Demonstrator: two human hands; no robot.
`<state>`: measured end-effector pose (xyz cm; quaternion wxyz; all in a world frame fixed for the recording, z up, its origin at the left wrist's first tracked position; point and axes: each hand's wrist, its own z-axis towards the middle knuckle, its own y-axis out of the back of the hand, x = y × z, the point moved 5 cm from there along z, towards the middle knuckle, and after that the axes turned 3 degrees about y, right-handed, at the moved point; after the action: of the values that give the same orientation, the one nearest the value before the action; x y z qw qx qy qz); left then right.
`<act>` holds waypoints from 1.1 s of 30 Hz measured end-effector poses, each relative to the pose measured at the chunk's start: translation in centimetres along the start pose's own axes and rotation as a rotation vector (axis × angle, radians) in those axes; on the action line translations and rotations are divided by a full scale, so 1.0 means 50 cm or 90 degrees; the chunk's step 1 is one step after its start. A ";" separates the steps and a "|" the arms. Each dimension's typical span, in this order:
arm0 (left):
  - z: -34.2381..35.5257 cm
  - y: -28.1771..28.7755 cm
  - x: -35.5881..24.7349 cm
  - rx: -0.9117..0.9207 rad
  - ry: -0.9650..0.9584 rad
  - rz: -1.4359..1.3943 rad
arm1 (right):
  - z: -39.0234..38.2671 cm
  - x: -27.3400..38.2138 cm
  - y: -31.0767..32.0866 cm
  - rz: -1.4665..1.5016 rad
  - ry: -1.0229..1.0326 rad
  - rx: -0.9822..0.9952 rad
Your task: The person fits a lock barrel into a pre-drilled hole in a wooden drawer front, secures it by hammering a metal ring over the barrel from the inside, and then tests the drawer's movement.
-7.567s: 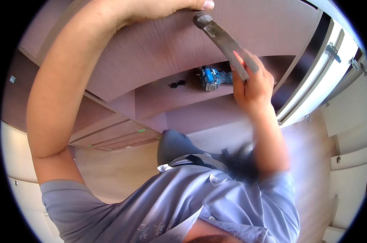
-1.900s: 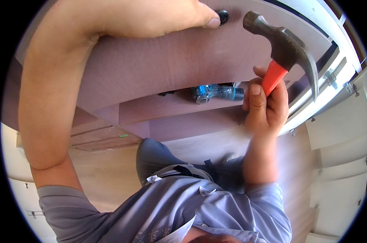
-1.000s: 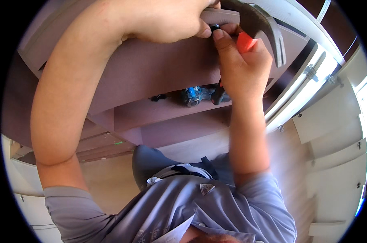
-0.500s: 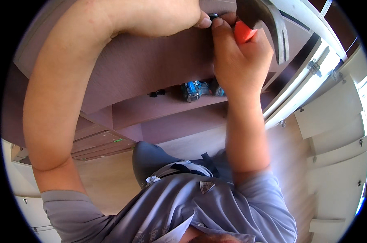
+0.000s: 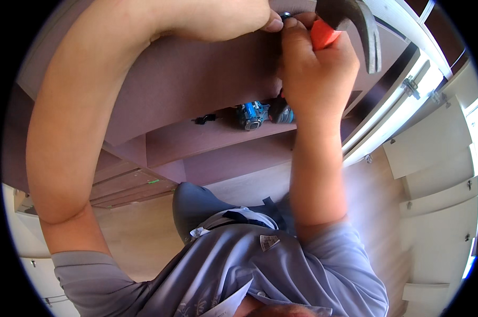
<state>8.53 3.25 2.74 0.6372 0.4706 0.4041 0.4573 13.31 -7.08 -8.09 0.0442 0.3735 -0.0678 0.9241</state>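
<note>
My left hand [image 5: 228,18] is at the top of a pinkish-brown wood panel [image 5: 207,74], curled, thumb tip beside a small dark round fitting [image 5: 286,16]; its other fingers are mostly hidden. My right hand [image 5: 318,74] is closed round the red handle [image 5: 324,36] of a claw hammer, its steel head [image 5: 370,37] angled rightward, claw downward. The right thumb also reaches the fitting, almost touching the left thumb. Under the panel a blue-and-black cordless drill [image 5: 252,113] lies on a shelf, partly behind my right hand, with a small black object [image 5: 204,120] to its left.
A lower shelf [image 5: 223,156] and panels [image 5: 123,187] lie below. At right stands a white door frame [image 5: 392,116] with metal hinges [image 5: 409,86]. Several white panels [image 5: 429,153] with hinges line the far right. My bent knee [image 5: 194,201] is over the pale floor [image 5: 133,238].
Since about two seconds ago my right hand with the hammer has moved up to the fitting beside my left thumb. In the last half second both hands have shifted slightly upward.
</note>
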 end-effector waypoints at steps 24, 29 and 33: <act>-0.006 0.025 -0.002 0.049 -0.015 -0.033 | -0.035 -0.034 0.016 0.171 -0.027 0.111; 0.010 0.007 -0.003 0.053 -0.016 -0.032 | -0.030 -0.041 0.023 0.125 0.078 0.114; 0.003 0.013 -0.006 0.049 -0.016 -0.036 | -0.030 -0.039 0.020 0.084 0.075 0.115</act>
<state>8.47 2.99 3.44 0.6364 0.4886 0.4269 0.4172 13.54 -7.90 -10.63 -0.0462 0.3159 -0.0062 0.9477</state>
